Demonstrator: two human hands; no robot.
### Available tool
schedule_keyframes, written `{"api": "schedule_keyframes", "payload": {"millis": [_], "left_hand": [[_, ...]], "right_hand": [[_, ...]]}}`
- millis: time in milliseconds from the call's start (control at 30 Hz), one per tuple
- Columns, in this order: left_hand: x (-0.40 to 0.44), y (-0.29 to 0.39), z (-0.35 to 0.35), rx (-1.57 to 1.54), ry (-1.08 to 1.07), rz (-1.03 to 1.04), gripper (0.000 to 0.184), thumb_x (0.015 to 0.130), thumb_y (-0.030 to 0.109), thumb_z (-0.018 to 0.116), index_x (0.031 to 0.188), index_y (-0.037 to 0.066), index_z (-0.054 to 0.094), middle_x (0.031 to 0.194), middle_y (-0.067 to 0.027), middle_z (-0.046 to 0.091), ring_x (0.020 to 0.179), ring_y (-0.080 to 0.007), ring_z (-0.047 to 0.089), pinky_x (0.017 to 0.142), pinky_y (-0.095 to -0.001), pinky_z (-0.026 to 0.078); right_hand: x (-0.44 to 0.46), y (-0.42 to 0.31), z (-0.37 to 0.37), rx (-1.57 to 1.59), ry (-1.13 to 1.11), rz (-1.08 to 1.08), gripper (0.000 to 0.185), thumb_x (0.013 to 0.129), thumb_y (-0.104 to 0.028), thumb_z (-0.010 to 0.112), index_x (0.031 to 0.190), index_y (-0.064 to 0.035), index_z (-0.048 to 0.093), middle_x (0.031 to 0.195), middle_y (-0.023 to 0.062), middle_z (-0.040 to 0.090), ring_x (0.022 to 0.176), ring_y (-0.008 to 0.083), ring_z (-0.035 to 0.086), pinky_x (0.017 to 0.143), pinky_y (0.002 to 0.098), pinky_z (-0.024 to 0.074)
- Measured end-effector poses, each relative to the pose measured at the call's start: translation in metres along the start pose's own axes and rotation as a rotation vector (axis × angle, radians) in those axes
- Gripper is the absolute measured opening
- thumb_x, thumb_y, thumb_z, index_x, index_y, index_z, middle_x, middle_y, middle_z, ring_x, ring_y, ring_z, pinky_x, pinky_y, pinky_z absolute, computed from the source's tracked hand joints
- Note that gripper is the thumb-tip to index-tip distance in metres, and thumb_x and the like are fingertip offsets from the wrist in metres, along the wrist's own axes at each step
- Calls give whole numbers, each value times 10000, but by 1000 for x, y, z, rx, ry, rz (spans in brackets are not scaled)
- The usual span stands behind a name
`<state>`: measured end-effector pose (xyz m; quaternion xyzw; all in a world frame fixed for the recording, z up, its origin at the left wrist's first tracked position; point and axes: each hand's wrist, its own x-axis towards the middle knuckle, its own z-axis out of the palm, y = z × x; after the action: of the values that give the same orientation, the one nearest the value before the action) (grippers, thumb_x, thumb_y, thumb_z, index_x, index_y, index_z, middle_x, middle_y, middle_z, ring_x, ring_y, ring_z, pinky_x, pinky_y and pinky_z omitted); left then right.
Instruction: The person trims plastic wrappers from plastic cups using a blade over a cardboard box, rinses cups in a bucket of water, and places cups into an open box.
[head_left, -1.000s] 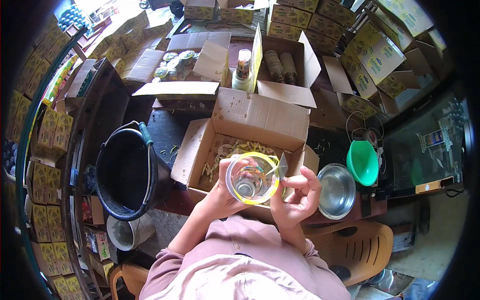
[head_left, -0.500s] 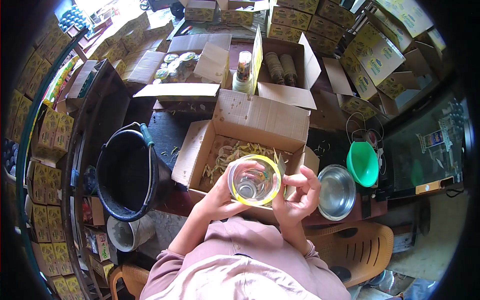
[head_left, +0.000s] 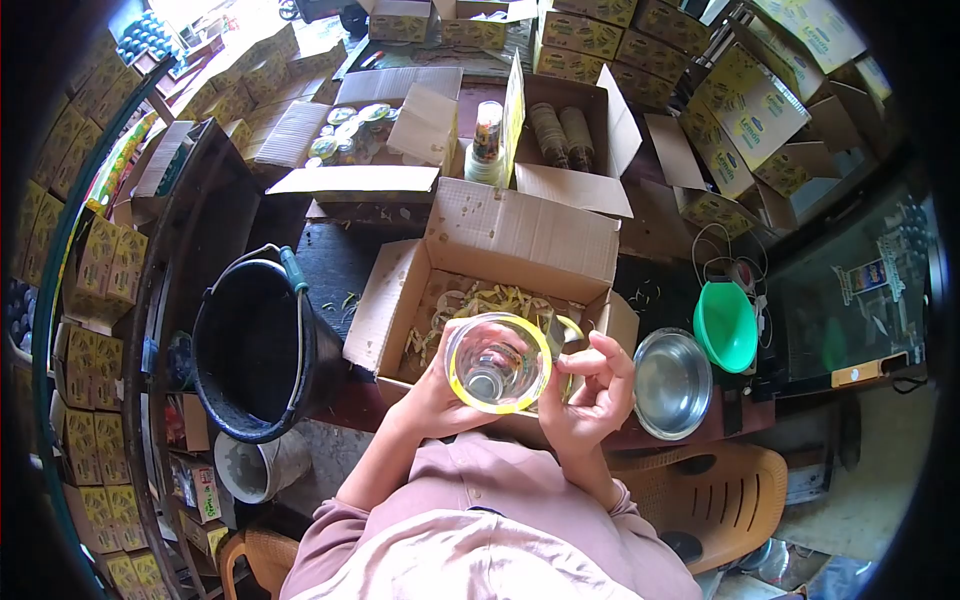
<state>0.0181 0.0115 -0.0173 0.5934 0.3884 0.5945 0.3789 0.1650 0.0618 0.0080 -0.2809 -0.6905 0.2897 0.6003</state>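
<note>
Cup [head_left: 484, 384], clear and with its mouth tilted up toward us, sits above the near edge of the box [head_left: 520, 230], wrapped by the curled fingers of our left hand [head_left: 438, 392]. Yellow band [head_left: 544, 378] lines much of its rim and a yellow curl [head_left: 571, 327] stands off beyond it, so we judge this cup part-worked. Our right hand [head_left: 592, 397] seems to pinch a thin piece [head_left: 556, 332], perhaps a blade, just beside the rim. Cut strips [head_left: 505, 298] lie below in the box; a metal bowl [head_left: 672, 387] stands at the counter's [head_left: 330, 262] near edge.

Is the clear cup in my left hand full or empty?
Empty, it seems: the clear cup shows its bottom, with no contents visible inside.
</note>
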Motion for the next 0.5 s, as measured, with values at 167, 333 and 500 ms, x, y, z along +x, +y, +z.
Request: {"api": "schedule_keyframes", "payload": {"millis": [167,333,500], "left_hand": [[1,7,-4,40,-37,-16,728,633,68,751,1199,35,294,1100,-110,480,998,-174,514,836,-302,438],[0,5,-6,49,-46,-33,752,604,68,757,1210,35,313,1119,-103,457,1008,-176,508,841,-301,438],[-2,6,-7,9,-109,-63,730,596,133,762,1202,25,369,1124,-104,428,1041,-189,474,853,-304,412]], "right_hand": [[4,5,-3,113,-1,59,485,639,55,684,1079,38,482,680,57,599,648,99,606,621,187,461],[6,4,-4,90,-24,42,495,636,49,690,1085,36,483,679,56,600,648,99,605,626,189,455],[7,3,-3,69,-61,39,521,635,56,695,1104,33,470,680,59,605,650,105,609,626,193,453]]}}
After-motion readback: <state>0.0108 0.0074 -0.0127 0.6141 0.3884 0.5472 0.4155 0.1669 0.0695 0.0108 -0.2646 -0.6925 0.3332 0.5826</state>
